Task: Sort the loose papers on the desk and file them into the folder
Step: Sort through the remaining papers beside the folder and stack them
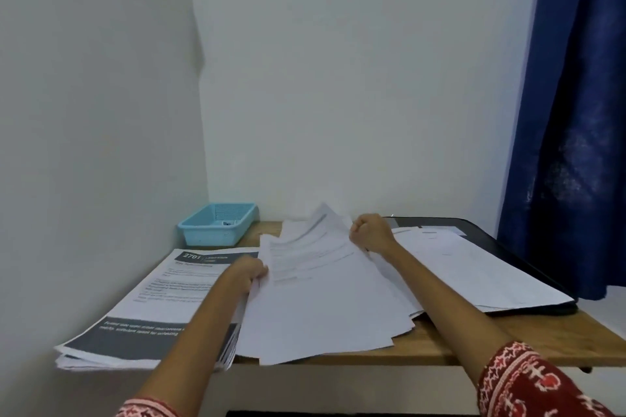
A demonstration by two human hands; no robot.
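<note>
A loose pile of white printed papers (321, 301) lies spread in the middle of the wooden desk (474, 338). My left hand (249, 272) grips the pile's left edge. My right hand (371, 234) grips the far right edge of the top sheets, which curl upward. A second stack with a dark header and footer, marked 2701 (162, 294), lies at the left and overhangs the desk's front edge. At the right an open black folder (501, 240) holds white sheets (474, 267).
A light blue plastic basket (216, 227) stands in the back left corner against the wall. A dark blue curtain (576, 112) hangs at the right, just behind the folder. White walls close the desk on the left and back.
</note>
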